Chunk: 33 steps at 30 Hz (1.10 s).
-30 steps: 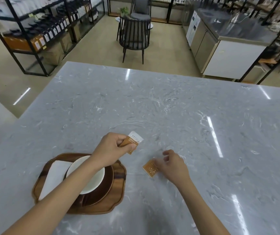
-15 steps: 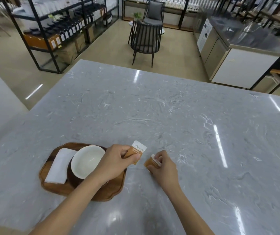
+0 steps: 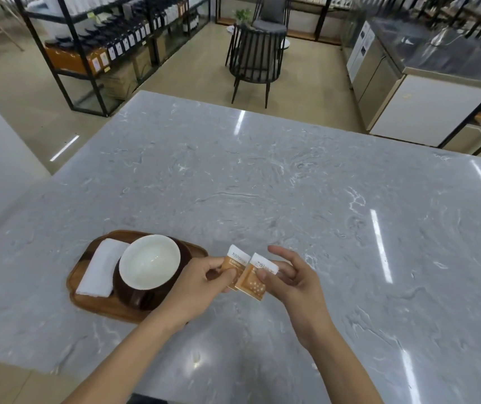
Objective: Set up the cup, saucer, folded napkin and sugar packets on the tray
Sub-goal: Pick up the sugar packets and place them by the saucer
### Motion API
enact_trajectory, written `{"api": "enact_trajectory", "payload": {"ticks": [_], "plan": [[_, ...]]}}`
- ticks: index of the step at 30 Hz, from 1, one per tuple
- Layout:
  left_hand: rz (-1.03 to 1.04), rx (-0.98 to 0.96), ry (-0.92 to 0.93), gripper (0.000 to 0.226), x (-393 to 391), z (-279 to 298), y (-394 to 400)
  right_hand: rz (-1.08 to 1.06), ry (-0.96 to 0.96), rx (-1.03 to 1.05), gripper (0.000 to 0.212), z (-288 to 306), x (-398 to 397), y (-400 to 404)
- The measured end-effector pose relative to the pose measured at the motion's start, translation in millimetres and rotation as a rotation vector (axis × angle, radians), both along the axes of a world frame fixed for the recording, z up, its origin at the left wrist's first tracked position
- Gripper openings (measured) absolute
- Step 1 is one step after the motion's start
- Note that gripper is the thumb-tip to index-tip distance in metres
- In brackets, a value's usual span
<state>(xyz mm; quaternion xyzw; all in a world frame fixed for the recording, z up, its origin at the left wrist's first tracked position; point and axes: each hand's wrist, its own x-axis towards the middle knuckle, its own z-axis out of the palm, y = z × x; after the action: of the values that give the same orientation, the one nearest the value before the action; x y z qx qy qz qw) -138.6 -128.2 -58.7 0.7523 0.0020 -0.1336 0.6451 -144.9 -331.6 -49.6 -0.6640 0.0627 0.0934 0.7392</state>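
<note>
Moved: right hand (image 3: pixel 288 282) now lifted, its sugar packet (image 3: pixel 255 277) brought overlapping the left packet (image 3: pixel 232 265).
Hands: left hand (image 3: pixel 197 290) pinching its packet; right pinching the other.
Room: tray (image 3: pixel 93 304) just left, open marble table (image 3: pixel 291 182) beyond.

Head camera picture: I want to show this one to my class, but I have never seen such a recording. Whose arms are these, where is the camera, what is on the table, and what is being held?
There is no machine here. A person wears a wide-angle camera on the head, looking forward and down, so the two bare arms reaching in from below are their own.

On the grey marble table lies a wooden tray. On it are a folded white napkin and, beside it, a white cup standing on a dark saucer.

The left hand pinches one orange sugar packet. The right hand pinches a second sugar packet. The two packets overlap, held just right of the tray, not yet on it.

Behind stand shelves, a chair and a counter.
</note>
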Motion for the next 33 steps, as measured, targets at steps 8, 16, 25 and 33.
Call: {"api": "enact_trajectory", "payload": {"ticks": [8, 16, 25, 33], "plan": [[0.044, -0.227, 0.045, 0.029, -20, 0, -15, -0.082, 0.046, -0.017, 0.033, -10, -7, -7], [0.247, -0.327, 0.012, 0.034, -45, -18, -26, -0.072, 0.095, 0.089, 0.024, -25, -14, -4], [0.547, 0.263, -0.231, 0.038, -78, -60, -22, -0.019, 0.073, -0.071, 0.02, -54, -8, 41], [0.577, 0.643, -0.355, 0.039, -90, -69, 3, 0.147, 0.067, -0.201, 0.011, -77, 13, 72]]}}
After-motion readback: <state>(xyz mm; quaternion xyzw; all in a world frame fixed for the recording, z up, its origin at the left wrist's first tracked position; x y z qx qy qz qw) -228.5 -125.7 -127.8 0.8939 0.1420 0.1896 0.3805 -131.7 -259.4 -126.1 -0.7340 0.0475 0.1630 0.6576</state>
